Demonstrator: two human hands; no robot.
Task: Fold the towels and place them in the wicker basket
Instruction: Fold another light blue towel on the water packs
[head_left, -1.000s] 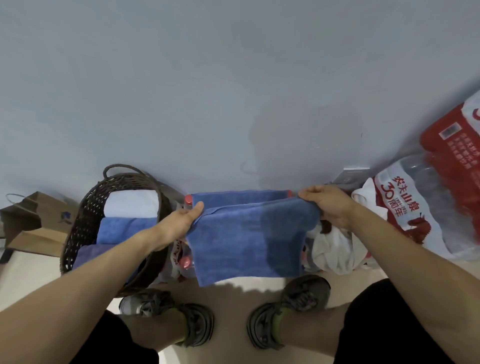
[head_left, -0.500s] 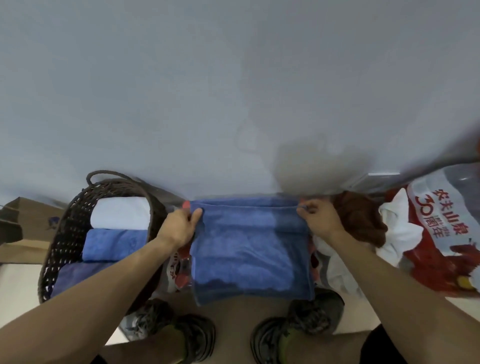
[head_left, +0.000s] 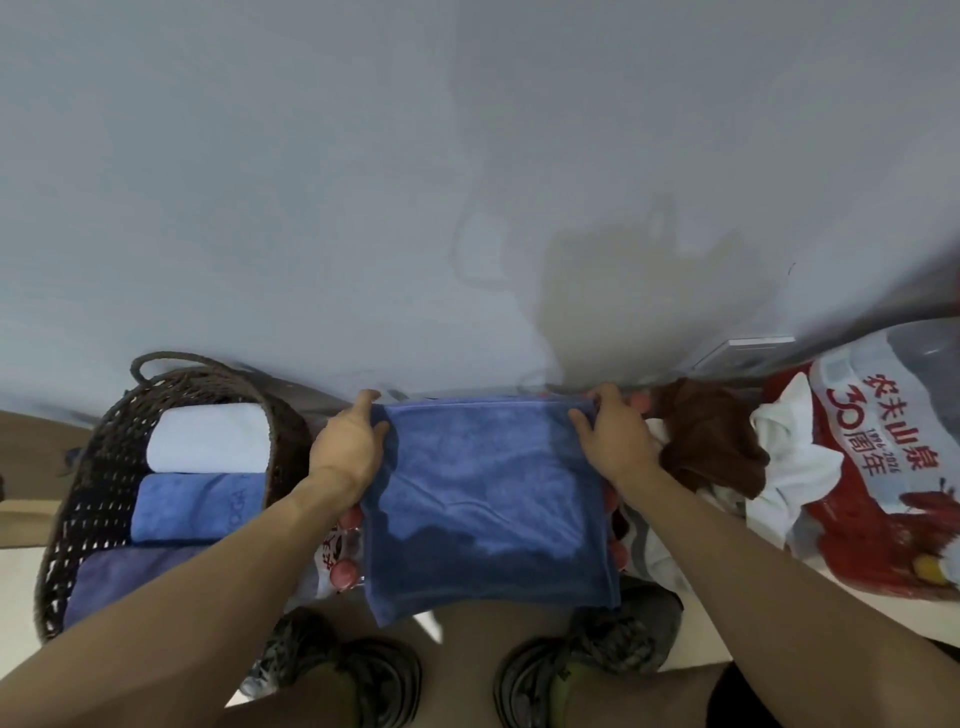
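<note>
1. My left hand (head_left: 347, 451) has its grip on the far left corner of the blue towel (head_left: 488, 499): thumb lying on top of the cloth, fingers curled over the far edge.
2. My right hand (head_left: 612, 446) mirrors that at the far right corner, thumb on top and fingers wrapped over the edge, so both grips are holding the same towel.
3. The blue towel lies folded into a rough rectangle, spread between my hands over a pack of red-capped bottles (head_left: 345, 571); its near edge hangs down toward my shoes (head_left: 587, 660).
4. The wicker basket (head_left: 104, 467) stands just left of the towel, right beside my left forearm. Its loop handle rises at the far rim.
5. Inside the basket I see three folded towels in a row: a white towel (head_left: 208, 439) farthest from me, a bright blue towel (head_left: 195, 506) in the middle, and a purple-blue towel (head_left: 124, 577) nearest, partly hidden by my left arm.
6. To the right of my right hand a brown towel (head_left: 711, 441) sits bunched on top of white cloth (head_left: 789, 457).
7. Further right is a red and white bottle pack (head_left: 883, 467) with printed lettering.
8. A pale wall (head_left: 467, 182) fills the upper view.
</note>
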